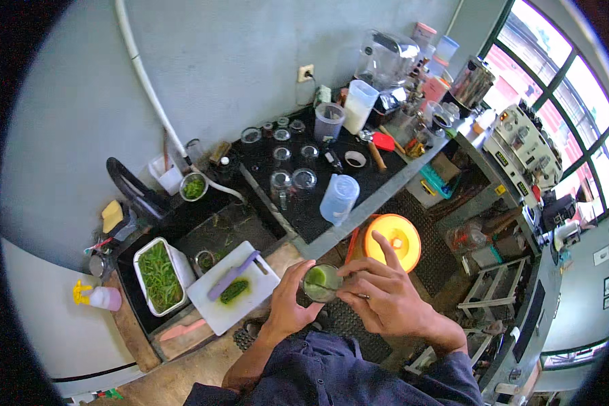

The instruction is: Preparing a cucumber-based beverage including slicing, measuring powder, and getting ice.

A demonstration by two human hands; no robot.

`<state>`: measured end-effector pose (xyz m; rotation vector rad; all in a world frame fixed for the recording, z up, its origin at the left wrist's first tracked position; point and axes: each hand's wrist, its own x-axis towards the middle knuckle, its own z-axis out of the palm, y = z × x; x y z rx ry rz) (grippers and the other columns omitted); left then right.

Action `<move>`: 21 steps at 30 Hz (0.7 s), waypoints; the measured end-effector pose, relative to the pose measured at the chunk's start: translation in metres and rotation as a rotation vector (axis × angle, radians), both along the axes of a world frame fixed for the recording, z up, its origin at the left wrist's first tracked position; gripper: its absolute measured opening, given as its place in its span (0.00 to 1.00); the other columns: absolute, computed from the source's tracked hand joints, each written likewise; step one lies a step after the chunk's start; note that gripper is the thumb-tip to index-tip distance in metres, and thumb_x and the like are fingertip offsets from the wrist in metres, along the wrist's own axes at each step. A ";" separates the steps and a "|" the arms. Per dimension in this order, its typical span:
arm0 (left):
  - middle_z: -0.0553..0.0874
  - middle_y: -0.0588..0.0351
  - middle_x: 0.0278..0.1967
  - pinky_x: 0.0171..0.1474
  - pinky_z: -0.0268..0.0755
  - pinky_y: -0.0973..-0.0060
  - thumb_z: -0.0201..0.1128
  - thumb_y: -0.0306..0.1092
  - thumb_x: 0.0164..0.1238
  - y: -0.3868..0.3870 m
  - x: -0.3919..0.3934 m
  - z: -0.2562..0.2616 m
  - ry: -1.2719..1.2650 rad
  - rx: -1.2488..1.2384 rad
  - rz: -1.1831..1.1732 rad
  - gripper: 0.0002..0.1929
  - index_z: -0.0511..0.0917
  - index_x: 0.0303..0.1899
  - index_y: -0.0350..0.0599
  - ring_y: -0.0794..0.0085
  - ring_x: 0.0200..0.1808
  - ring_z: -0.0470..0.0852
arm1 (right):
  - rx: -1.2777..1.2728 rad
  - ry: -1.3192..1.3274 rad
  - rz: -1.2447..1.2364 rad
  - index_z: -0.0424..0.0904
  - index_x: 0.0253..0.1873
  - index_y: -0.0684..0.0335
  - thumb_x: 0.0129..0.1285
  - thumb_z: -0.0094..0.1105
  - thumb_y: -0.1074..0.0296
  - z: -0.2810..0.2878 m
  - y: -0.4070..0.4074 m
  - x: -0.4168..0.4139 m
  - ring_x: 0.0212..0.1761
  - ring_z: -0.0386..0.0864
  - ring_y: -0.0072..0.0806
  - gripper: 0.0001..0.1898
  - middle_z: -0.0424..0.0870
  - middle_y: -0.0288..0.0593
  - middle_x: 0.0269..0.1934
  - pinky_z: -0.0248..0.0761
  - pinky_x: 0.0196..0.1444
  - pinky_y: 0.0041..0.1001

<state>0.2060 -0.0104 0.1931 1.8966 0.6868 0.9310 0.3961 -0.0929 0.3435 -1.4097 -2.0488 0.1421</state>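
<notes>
My left hand grips a drinking glass from its left side, in front of my chest. Pale green liquid fills part of the glass, and a bright green piece, perhaps a lime slice, shows at its top. Between the fingers of my right hand is a thin metal stirrer or spoon, its far end inside the glass. My right index finger points up, away from the others. To the left, a white cutting board bears a purple-handled knife and a heap of finely chopped green herbs.
A white tub of leafy greens stands in the dark sink, with a pink knife by its front edge. Upturned glasses and a translucent plastic pitcher occupy the black counter. An orange-lidded drum stands on the floor. An espresso machine is far right.
</notes>
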 end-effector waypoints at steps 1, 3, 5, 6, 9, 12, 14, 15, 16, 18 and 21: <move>0.81 0.41 0.66 0.70 0.74 0.58 0.81 0.26 0.52 -0.006 0.011 -0.001 0.013 -0.005 -0.002 0.42 0.72 0.72 0.41 0.46 0.68 0.81 | -0.006 -0.007 -0.016 0.83 0.42 0.58 0.62 0.74 0.70 -0.001 -0.008 0.011 0.52 0.87 0.33 0.07 0.86 0.34 0.36 0.46 0.82 0.71; 0.81 0.41 0.66 0.71 0.74 0.57 0.81 0.27 0.52 -0.016 0.031 -0.003 0.009 -0.004 -0.040 0.42 0.72 0.72 0.42 0.46 0.68 0.81 | 0.030 -0.020 -0.071 0.83 0.42 0.58 0.62 0.74 0.69 -0.002 -0.022 0.030 0.54 0.87 0.33 0.08 0.86 0.34 0.36 0.46 0.81 0.71; 0.81 0.42 0.66 0.71 0.74 0.57 0.81 0.27 0.52 -0.025 0.047 -0.005 0.028 0.037 -0.056 0.42 0.72 0.72 0.42 0.46 0.68 0.81 | 0.060 -0.122 -0.120 0.83 0.41 0.57 0.63 0.74 0.69 -0.002 -0.033 0.045 0.55 0.86 0.33 0.07 0.86 0.35 0.36 0.46 0.81 0.72; 0.82 0.42 0.66 0.71 0.74 0.57 0.82 0.27 0.52 -0.029 0.053 -0.005 0.022 0.068 -0.067 0.42 0.72 0.72 0.43 0.46 0.68 0.81 | -0.020 -0.085 -0.114 0.83 0.41 0.58 0.62 0.74 0.69 -0.003 -0.038 0.049 0.56 0.86 0.33 0.07 0.86 0.35 0.35 0.45 0.81 0.73; 0.82 0.43 0.66 0.70 0.74 0.56 0.82 0.27 0.52 -0.037 0.064 -0.006 0.034 0.031 -0.105 0.43 0.72 0.72 0.43 0.46 0.68 0.81 | -0.062 -0.031 -0.085 0.83 0.41 0.58 0.62 0.73 0.70 -0.004 -0.053 0.057 0.58 0.86 0.35 0.07 0.86 0.35 0.35 0.44 0.81 0.74; 0.82 0.42 0.65 0.70 0.75 0.56 0.82 0.26 0.52 -0.042 0.066 -0.005 0.019 0.040 -0.152 0.43 0.72 0.73 0.43 0.46 0.67 0.81 | 0.001 -0.071 -0.177 0.84 0.41 0.58 0.62 0.73 0.70 -0.005 -0.064 0.057 0.60 0.85 0.34 0.06 0.87 0.34 0.35 0.44 0.81 0.74; 0.82 0.42 0.65 0.70 0.75 0.56 0.81 0.26 0.52 -0.042 0.064 -0.003 0.018 0.052 -0.171 0.43 0.72 0.73 0.43 0.46 0.67 0.81 | -0.078 -0.057 -0.174 0.85 0.42 0.57 0.62 0.72 0.70 -0.005 -0.068 0.053 0.60 0.86 0.34 0.06 0.88 0.33 0.34 0.40 0.81 0.76; 0.81 0.42 0.65 0.69 0.75 0.57 0.81 0.25 0.52 -0.042 0.062 -0.002 0.007 0.061 -0.174 0.43 0.72 0.73 0.43 0.46 0.67 0.81 | -0.058 -0.055 -0.166 0.85 0.42 0.57 0.62 0.72 0.70 -0.005 -0.069 0.049 0.60 0.86 0.34 0.06 0.88 0.33 0.34 0.40 0.81 0.76; 0.81 0.42 0.65 0.69 0.75 0.57 0.81 0.25 0.52 -0.041 0.059 -0.001 0.003 0.062 -0.178 0.43 0.72 0.73 0.43 0.46 0.67 0.81 | -0.037 -0.058 -0.188 0.85 0.43 0.57 0.62 0.72 0.70 -0.004 -0.069 0.046 0.60 0.86 0.34 0.06 0.88 0.33 0.34 0.40 0.81 0.76; 0.81 0.41 0.65 0.69 0.76 0.57 0.81 0.25 0.52 -0.037 0.051 0.001 0.009 0.029 -0.201 0.42 0.72 0.72 0.43 0.45 0.67 0.82 | -0.011 -0.067 -0.204 0.85 0.43 0.56 0.62 0.72 0.70 -0.003 -0.068 0.038 0.60 0.86 0.35 0.06 0.88 0.33 0.34 0.40 0.82 0.76; 0.81 0.41 0.66 0.70 0.75 0.57 0.81 0.26 0.53 -0.032 0.037 0.002 0.010 0.062 -0.218 0.42 0.72 0.73 0.43 0.45 0.67 0.81 | -0.023 -0.069 -0.232 0.86 0.43 0.56 0.62 0.72 0.71 -0.001 -0.064 0.025 0.61 0.86 0.34 0.06 0.89 0.33 0.34 0.41 0.82 0.73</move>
